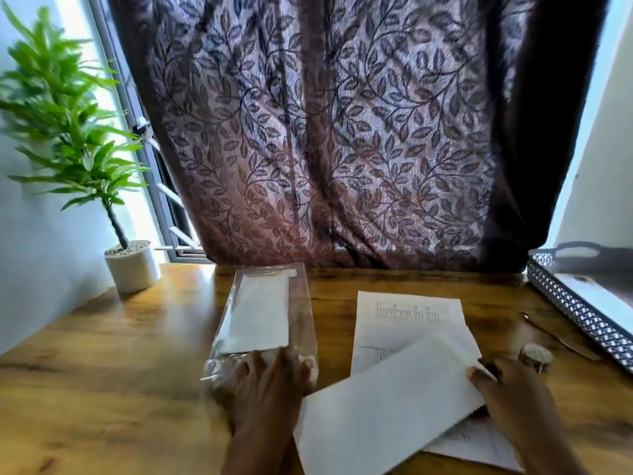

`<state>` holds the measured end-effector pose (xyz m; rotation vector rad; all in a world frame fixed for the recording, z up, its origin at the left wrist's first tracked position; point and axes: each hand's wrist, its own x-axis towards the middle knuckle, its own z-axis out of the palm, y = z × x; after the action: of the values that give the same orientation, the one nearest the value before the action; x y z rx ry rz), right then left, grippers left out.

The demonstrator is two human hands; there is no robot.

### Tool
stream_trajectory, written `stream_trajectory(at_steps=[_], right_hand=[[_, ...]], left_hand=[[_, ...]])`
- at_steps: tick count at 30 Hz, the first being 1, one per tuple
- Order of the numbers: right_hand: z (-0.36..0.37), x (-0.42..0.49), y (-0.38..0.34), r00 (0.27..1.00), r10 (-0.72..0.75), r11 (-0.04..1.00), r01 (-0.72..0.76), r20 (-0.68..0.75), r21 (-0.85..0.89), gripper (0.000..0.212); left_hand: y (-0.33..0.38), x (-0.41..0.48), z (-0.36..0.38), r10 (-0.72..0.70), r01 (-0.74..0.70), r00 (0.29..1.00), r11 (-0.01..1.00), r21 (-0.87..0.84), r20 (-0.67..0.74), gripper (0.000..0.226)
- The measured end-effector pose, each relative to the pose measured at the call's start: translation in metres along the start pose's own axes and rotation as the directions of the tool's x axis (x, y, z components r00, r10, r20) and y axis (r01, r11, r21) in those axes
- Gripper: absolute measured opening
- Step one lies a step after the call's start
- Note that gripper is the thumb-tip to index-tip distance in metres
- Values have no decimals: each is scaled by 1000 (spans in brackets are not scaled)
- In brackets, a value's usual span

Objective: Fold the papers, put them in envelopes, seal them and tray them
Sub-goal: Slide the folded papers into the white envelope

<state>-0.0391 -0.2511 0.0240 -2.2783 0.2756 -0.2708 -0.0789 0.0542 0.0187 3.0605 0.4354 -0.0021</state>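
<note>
**Q:** Where is the envelope, and how do you hold it?

**A:** The plain white long envelope [390, 402] lies slantwise between your hands. Your right hand [513, 406] pinches its right end, thumb on top and the other fingers hidden beneath. Your left hand [270, 392] rests with straight, spread fingers on the near end of the clear plastic pack of white envelopes [260, 313].

**Q:** How far along is the task?

**A:** Early, by judgement. The printed white paper sheets [407, 320] lie flat and unfolded under the envelope and beyond your right fingertips. Nothing appears filled or sealed, so folding, inserting, sealing and traying are all still to do.

**Q:** And farther out?

**A:** Just beyond your right fingers sits a small round silvery object [534, 354]. Farther right is the metal tray with a lattice rim [579, 313], and whether it holds any envelopes cannot be told. Everything rests on the brown wooden desk [102, 371].
</note>
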Motion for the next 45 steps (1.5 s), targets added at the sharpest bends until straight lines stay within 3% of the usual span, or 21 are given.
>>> stream_trajectory(at_steps=[3, 7, 11, 14, 16, 18, 21, 24, 26, 31, 41, 45], right_hand=[[0, 5, 2, 1000, 7, 1000, -7, -20, 2, 18], [-1, 3, 2, 997, 12, 999, -10, -79, 33, 29], [-1, 1, 6, 993, 27, 994, -16, -111, 104, 30], [1, 1, 8, 992, 34, 987, -15, -118, 159, 20], [0, 0, 8, 990, 51, 971, -18, -129, 238, 18], [-2, -5, 1, 991, 93, 902, -43, -95, 430, 15], [-2, -12, -6, 993, 118, 717, -104, 27, 689, 5], [-1, -15, -7, 987, 125, 606, -160, 105, 780, 7], [-2, -16, -8, 983, 118, 564, -184, 142, 805, 10], [0, -18, -10, 978, 44, 561, -191, 202, 805, 17], [-8, -13, -7, 981, 85, 511, -194, 175, 837, 16], [-9, -11, -3, 979, 23, 591, -175, 201, 787, 26]], left_hand=[[-22, 11, 6, -59, 59, 998, 997, -55, 11, 56], [-64, 35, 18, -194, 195, 981, 972, -133, 23, 81], [-81, 42, 23, -257, 261, 965, 954, -147, 42, 78], [-71, 21, 13, -304, 273, 949, 924, -267, -82, 65], [-46, -2, 4, -304, 209, 919, 915, -344, -251, 56], [-12, -16, -3, -190, 19, 908, 908, -418, -372, 46], [32, -14, -10, 53, -218, 915, 899, -379, -400, 46], [61, -2, -14, 172, -273, 935, 908, -318, -311, 50], [78, 3, -12, 214, -318, 930, 875, -364, -298, 42], [100, 15, -13, 197, -343, 929, 772, -536, -312, 17], [92, 33, -17, 314, -499, 864, 636, -589, -394, 19], [90, 32, -18, 349, -509, 860, 635, -581, -372, 18]])
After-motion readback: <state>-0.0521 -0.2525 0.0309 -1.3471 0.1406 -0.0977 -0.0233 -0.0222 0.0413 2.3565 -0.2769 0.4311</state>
